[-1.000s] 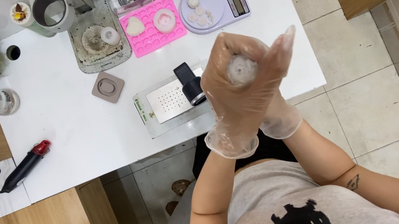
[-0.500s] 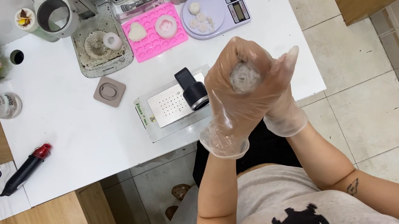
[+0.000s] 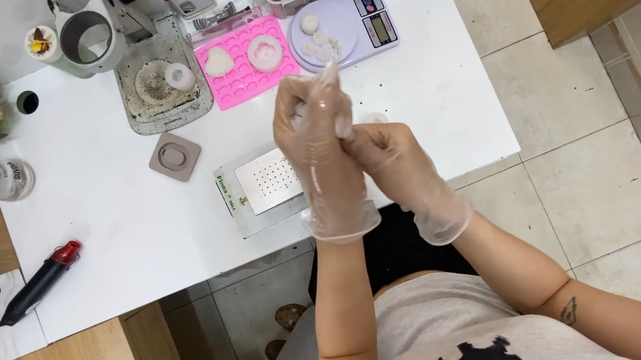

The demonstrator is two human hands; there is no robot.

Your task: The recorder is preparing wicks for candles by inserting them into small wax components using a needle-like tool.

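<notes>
Both gloved hands, left hand (image 3: 321,149) and right hand (image 3: 389,161), close together around something hidden, at six o'clock from the pink mould (image 3: 247,61).

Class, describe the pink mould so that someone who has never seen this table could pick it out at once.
Start at the white table and go to its far edge. The pink mould lies flat between a grimy tray and a lilac kitchen scale. It alone is bright pink, dotted with small cavities.

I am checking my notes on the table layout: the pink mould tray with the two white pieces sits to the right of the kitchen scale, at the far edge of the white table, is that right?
Not quite. In the head view the pink mould tray lies to the left of the kitchen scale, not the right. The rest holds: two white pieces sit in it, at the far edge of the white table.
</notes>
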